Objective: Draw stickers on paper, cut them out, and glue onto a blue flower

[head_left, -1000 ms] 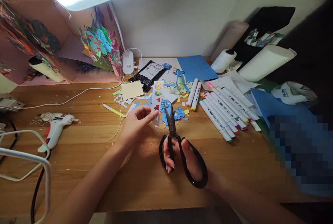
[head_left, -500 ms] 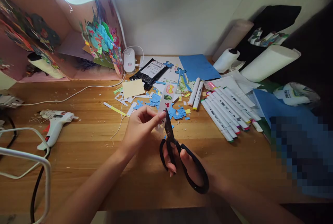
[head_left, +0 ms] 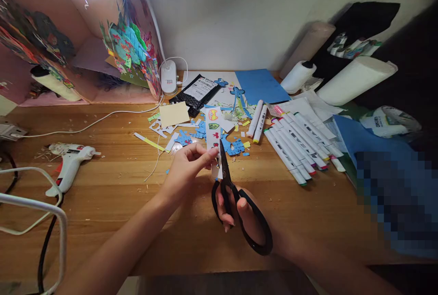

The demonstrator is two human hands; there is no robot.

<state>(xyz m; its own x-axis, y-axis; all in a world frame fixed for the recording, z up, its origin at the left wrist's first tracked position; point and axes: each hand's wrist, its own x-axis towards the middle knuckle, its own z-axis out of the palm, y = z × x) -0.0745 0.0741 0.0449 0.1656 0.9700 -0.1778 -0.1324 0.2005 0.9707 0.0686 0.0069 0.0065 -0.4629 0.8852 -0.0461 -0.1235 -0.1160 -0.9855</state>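
My left hand pinches the lower end of a white paper strip printed with small coloured pictures and holds it upright over the wooden desk. My right hand grips the black handles of a pair of scissors. The blades point away from me and sit against the right edge of the strip, just above my left thumb and fingers. Blue paper scraps lie on the desk right behind the strip.
A row of white markers lies to the right, with blue sheets and white rolls beyond. A glue gun and cables lie at the left. A pink box with paper craft stands at the back left under a lamp.
The scissors have moved up to the strip and their blades now sit on its right edge. My left hand has turned the strip more upright and drawn it slightly nearer.
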